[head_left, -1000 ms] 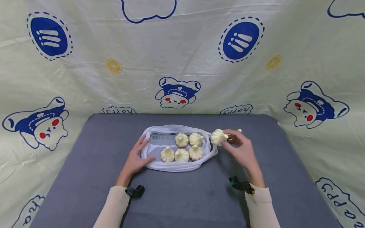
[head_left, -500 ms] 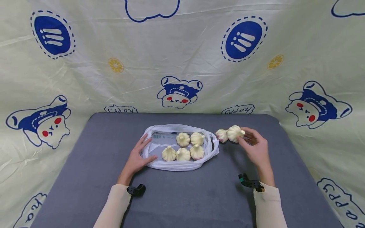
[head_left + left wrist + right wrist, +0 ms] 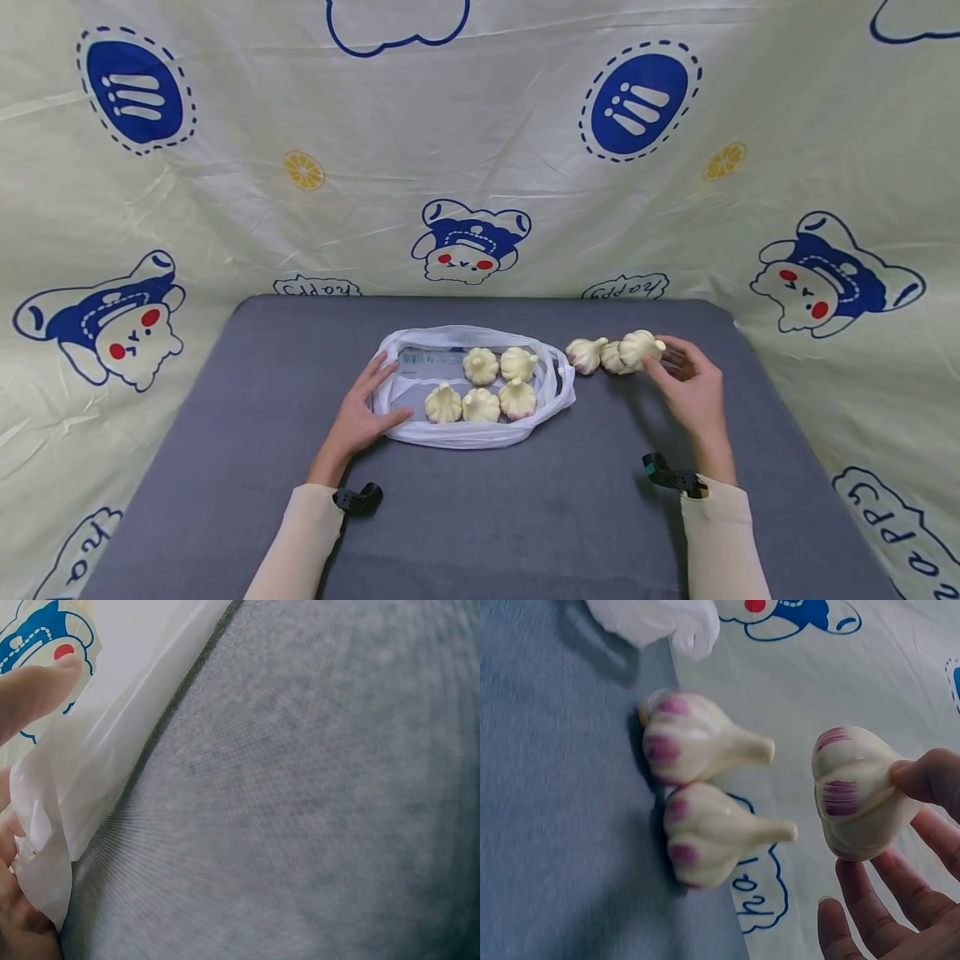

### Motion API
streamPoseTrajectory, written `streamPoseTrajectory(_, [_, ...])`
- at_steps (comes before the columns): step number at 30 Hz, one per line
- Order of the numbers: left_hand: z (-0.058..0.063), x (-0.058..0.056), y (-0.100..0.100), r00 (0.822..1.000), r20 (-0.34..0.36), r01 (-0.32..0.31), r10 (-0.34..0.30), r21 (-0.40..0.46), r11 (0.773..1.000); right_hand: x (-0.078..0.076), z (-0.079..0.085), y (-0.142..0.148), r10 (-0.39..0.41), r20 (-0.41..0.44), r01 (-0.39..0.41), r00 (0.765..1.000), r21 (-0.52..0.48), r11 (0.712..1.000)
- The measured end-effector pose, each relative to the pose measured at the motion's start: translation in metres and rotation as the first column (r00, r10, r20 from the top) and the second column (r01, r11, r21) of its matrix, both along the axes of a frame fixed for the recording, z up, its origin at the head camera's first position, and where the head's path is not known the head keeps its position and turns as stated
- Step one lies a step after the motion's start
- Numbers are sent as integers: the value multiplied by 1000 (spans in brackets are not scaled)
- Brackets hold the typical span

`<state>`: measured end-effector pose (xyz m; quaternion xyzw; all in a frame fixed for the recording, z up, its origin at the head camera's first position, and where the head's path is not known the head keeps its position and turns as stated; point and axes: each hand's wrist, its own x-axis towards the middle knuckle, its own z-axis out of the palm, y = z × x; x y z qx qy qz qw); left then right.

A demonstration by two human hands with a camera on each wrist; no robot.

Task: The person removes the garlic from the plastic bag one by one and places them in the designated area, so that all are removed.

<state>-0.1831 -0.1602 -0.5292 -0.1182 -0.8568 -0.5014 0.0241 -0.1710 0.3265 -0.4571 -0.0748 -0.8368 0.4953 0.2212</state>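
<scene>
My right hand (image 3: 686, 379) pinches a garlic bulb (image 3: 639, 349) by its stem end, lifted off the table in the right wrist view. Just left of it, one garlic bulb (image 3: 585, 356) stands on the table beside another garlic bulb (image 3: 615, 358), partly hidden by the held one. My left hand (image 3: 362, 415) rests over the left rim of a white plastic bag (image 3: 465, 436), thumb and fingers spread. Plastic (image 3: 112, 750) hides part of those fingers in the left wrist view. Several garlic bulbs (image 3: 480, 406) sit inside the wide-mouthed bag, grouped toward its right end.
A grey cloth-covered table (image 3: 510, 517) lies under everything. Behind it hangs a pale printed curtain (image 3: 480, 125) reaching the table's back edge. Dark wrist straps (image 3: 358, 498) are on both forearms.
My right hand has moved right, away from the bag, still pinching a garlic bulb. The two standing bulbs, hidden at first, now show behind it. My left hand stays at the bag.
</scene>
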Motion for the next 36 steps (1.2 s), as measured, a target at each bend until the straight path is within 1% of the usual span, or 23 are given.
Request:
streamPoseTrajectory(7, [-1,-1,-1,1000,-5,2,-2,-5,1000,0,-4,16,-25,-6,25,1000,13,1000])
streamPoseTrajectory(11, [-1,-3,0,1000,-4,4,-4,-7,1000,-3,-6,24,-43,-8,43,999,-3,999])
streamPoseTrajectory(16, [-1,-2,0,1000,7,1,-1,-5,1000,-9,-11,32,-64,10,65,998,-19,998])
streamPoseTrajectory(23, [-1,-1,-1,1000,13,-2,2,-3,1000,-12,-24,42,-107,72,112,992,-68,991])
streamPoseTrajectory(30, [0,-1,-2,1000,10,-8,8,-1,1000,-15,-37,47,-100,179,106,979,-21,994])
streamPoseTrajectory(36, [-1,-1,-3,1000,7,6,-6,16,1000,-18,-47,51,-129,226,136,966,-19,990])
